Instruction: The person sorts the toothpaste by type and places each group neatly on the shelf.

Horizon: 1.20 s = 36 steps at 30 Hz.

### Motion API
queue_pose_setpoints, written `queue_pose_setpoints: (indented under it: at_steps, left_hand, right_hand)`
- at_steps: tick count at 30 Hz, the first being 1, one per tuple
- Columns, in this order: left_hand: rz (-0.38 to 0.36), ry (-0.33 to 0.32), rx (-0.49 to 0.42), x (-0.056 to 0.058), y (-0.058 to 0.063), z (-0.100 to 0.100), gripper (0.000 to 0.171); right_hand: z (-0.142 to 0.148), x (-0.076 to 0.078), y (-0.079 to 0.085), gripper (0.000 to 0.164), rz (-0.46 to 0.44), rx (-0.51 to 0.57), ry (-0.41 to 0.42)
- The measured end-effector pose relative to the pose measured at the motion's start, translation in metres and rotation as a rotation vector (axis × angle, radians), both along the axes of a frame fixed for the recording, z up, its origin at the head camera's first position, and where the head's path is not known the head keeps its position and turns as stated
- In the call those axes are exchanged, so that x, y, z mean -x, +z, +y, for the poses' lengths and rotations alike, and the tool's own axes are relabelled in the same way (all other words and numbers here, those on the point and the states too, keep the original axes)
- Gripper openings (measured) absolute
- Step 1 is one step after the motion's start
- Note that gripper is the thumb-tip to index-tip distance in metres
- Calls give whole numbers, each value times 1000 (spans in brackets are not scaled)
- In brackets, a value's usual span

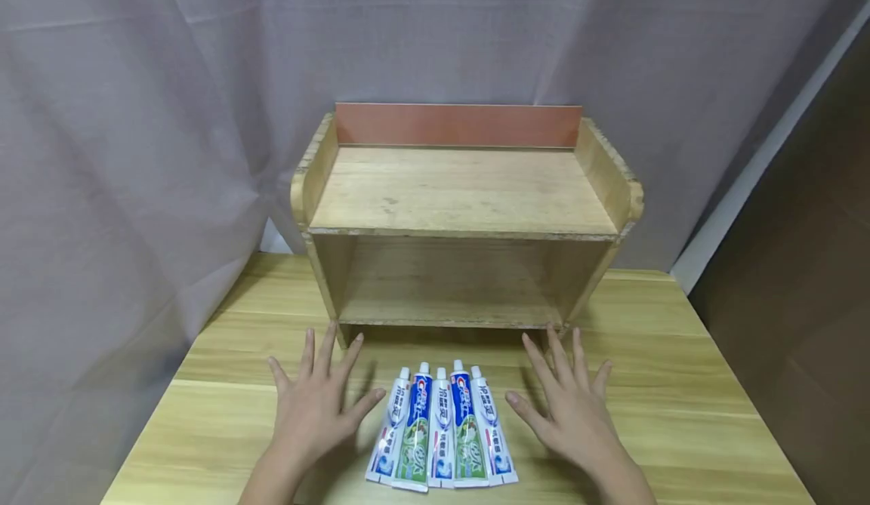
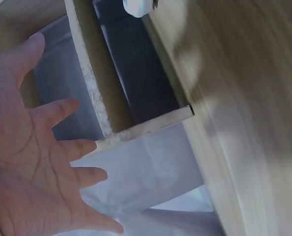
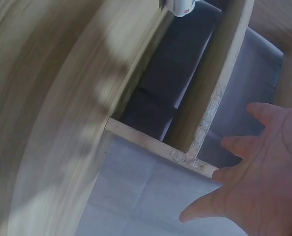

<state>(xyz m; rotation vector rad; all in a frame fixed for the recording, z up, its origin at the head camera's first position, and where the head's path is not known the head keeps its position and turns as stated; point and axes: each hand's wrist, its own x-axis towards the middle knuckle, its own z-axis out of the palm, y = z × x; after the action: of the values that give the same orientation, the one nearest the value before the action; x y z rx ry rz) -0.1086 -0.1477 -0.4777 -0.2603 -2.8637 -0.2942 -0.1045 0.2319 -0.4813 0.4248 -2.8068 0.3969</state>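
Left grip point(image 1: 314, 408), a bare hand: released, fingers spread. Right grip point(image 1: 578, 418), a bare hand: likewise released, fingers spread. Between the grips, near both thumbs: three white toothpaste tubes with blue print point(image 1: 442, 429) alternating with two blue-and-green toothpaste tubes point(image 1: 417, 426), side by side, fanned, white caps point(image 1: 441, 374) pointing away. Below the grips: pale yellow wood-grain surface point(image 1: 204, 422). Beyond the grips: two-tier light wooden shelf unit point(image 1: 462, 192), reddish-brown back strip point(image 1: 458, 124); behind it, grey cloth curtain point(image 1: 435, 29).
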Motion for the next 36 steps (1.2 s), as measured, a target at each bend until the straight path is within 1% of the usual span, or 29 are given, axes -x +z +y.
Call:
queue_pose_setpoints:
  at_steps: [4,7,9,11,13,15,17,19,22,26,31,33,36]
  left_hand:
    - [1,5,-60,4,6,-4,82]
    - [34,4,-102,8,13,-8,80]
    - [81,2,-137,11,18,-11,78]
    - [140,-3,-194,14,22,-14,73]
    - [219,-13,-261,17,26,-16,67]
    - [282,-13,-336,20,30,-18,59]
    - [344,-13,-413,25,34,-20,49]
    - [378,-13,-483,29,38,-22,43]
    - [397,-4,-541,34,45,-24,42]
    - [393,19,-550,37,50,-26,47]
    - [365,53,-582,40,52,-29,52]
    - [343,58,-613,43,53,-31,54]
    - [315,49,-671,49,55,-31,56]
  right_hand:
    - [-1,-1,1,86,-6,26,0]
    - [-2,0,2,87,-10,50,6]
    - [-2,0,3,87,-4,68,14]
    - [-1,2,4,87,13,91,21]
    - [-1,3,5,85,53,130,34]
    - [-1,5,6,81,102,182,48]
    - [-1,7,6,72,146,240,57]
    - [-2,7,7,63,174,290,58]
    - [-2,7,9,54,193,324,50]
    - [-1,7,12,53,187,326,41]
    - [0,7,14,53,180,333,36]
    - [-1,7,14,53,182,332,41]
    - [-1,7,14,51,190,326,46]
